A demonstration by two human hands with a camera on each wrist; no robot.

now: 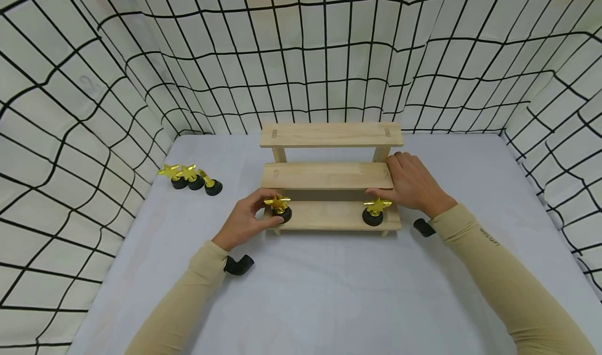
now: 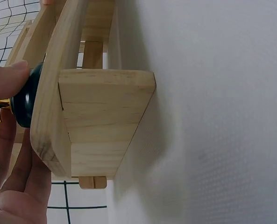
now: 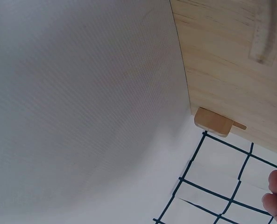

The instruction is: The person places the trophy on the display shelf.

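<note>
While the head view shows left hand pinching a trophy and right hand gripping the shelf, left wrist exposes its end panel.

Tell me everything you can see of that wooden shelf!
The shelf looks like pale, grained wood. Three long boards rise like steps toward the back, on supports. It stands upright on the white table. One trophy stands near the right end of the lowest board; the left hand grips another trophy at its left end. The right hand touches the right end of the middle board.
</note>
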